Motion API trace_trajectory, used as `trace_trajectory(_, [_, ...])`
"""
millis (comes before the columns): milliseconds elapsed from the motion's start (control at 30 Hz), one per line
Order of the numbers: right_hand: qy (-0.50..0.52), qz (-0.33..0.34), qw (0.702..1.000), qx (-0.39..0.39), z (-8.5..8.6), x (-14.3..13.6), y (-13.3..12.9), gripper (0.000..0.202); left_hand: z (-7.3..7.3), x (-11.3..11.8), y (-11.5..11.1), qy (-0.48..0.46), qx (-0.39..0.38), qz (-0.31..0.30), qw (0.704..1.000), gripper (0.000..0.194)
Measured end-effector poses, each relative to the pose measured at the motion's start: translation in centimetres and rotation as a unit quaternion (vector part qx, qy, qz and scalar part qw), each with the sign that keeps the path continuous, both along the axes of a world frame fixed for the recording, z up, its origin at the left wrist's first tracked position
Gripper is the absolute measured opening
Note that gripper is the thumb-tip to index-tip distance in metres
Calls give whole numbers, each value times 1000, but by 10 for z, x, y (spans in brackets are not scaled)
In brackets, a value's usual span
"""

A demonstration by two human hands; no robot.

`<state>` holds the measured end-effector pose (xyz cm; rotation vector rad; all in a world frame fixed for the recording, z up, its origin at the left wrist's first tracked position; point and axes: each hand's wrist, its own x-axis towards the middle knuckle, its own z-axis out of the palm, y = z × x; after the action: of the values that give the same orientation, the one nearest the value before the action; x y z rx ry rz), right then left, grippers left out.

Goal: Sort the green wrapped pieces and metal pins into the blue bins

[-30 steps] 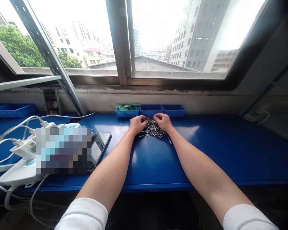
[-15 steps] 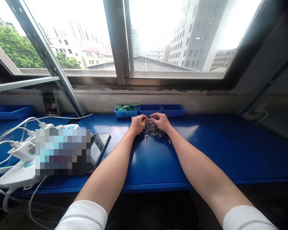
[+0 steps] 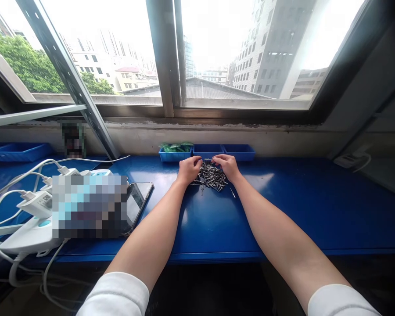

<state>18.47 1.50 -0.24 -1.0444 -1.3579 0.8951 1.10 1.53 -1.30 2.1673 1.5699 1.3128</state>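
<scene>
Blue tabletop (image 3: 213, 228) carries a loose pile of metal pins (image 3: 213, 176), lying between the 2 hands, on the near side of the 3 small bins (image 3: 208, 152). About 0.5 seconds ago the fingertips nearly met above the far edge of the pile; now they stand apart, with a thin metal bit (image 3: 208, 159) showing in the gap. The left hand (image 3: 188, 170) has thumb and fingers bunched together, but I can't tell whether they grip anything. The right hand (image 3: 227, 166) is bent into a pinch beside that bit, which is too small to say who has it. The pile looks much the same, suggesting the work goes piece by piece (1 stray pin (image 3: 233, 192) lies near the right wrist).
</scene>
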Motion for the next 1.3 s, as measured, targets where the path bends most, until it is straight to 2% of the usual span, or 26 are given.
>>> trace_trajectory(167, [44, -124, 991, -1, -3, 10, 15, 33, 0, -6, 4, 15, -34, 73, 997, 30])
trace_trajectory(267, [79, -166, 983, -11, -4, 19, 22, 40, 2, -8, 3, 34, -54, 90, 994, 30])
trace_trajectory(400, [98, -145, 984, -18, -5, 28, 27, 63, 3, -9, 3, 67, -85, 89, 990, 31])
trace_trajectory(500, [64, -144, 988, 0, -11, 30, 31, 73, 3, -11, 4, 78, -104, 89, 987, 32])
trace_trajectory(633, [-32, -166, 985, 35, -17, 26, 32, 50, 3, -14, 5, 83, -137, 79, 984, 30])
trace_trajectory(733, [-112, -147, 981, 55, -17, 20, 27, 29, 4, -14, 5, 110, -163, 72, 978, 25])
trace_trajectory(800, [-153, -126, 978, 67, -15, 16, 21, 23, 5, -12, 3, 131, -168, 70, 974, 24])
trace_trajectory(1000, [-214, -84, 971, 66, -15, 9, 13, 20, 6, -10, 1, 143, -171, 63, 973, 21])
trace_trajectory(1300, [-224, -80, 968, 75, -14, 7, 10, 19, 3, -11, 4, 130, -175, 64, 974, 17])
